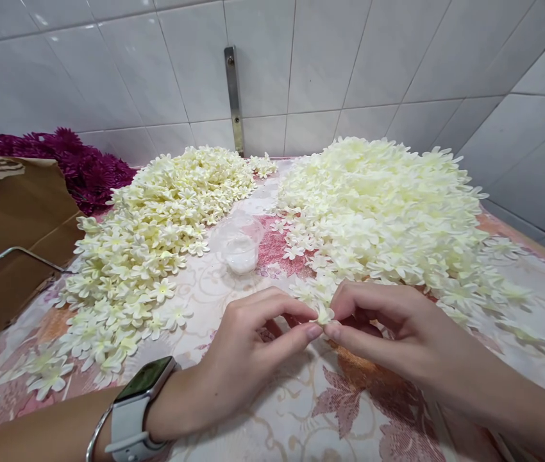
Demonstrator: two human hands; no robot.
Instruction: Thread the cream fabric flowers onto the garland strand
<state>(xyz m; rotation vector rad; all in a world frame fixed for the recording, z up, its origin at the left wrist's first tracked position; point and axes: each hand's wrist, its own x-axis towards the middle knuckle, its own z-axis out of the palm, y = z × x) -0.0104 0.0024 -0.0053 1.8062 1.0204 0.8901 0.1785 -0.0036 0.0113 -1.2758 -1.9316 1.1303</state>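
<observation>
Between the fingertips of both hands is a small white artificial flower (pixel 323 314) with a pale yellow-green centre. My left hand (pixel 258 346), with a watch on its wrist, pinches it from the left. From the other side my right hand (pixel 388 330) grips it with thumb and forefinger. Just beyond the right hand rises a large loose heap of white flower heads (pixel 383 205). A second, yellower heap of flowers (pixel 157 224) spreads out on the left. Between the heaps stands a small clear plastic container (pixel 240 247); its contents are hard to make out.
The table has a floral-patterned cloth (pixel 272 417). At the left edge stands an opened cardboard box (pixel 13 218) with a bent metal rod (pixel 13 250) in front. Purple flowers (pixel 70 163) lie behind it. A tiled wall (pixel 320 58) with a metal bracket (pixel 234 96) closes off the back.
</observation>
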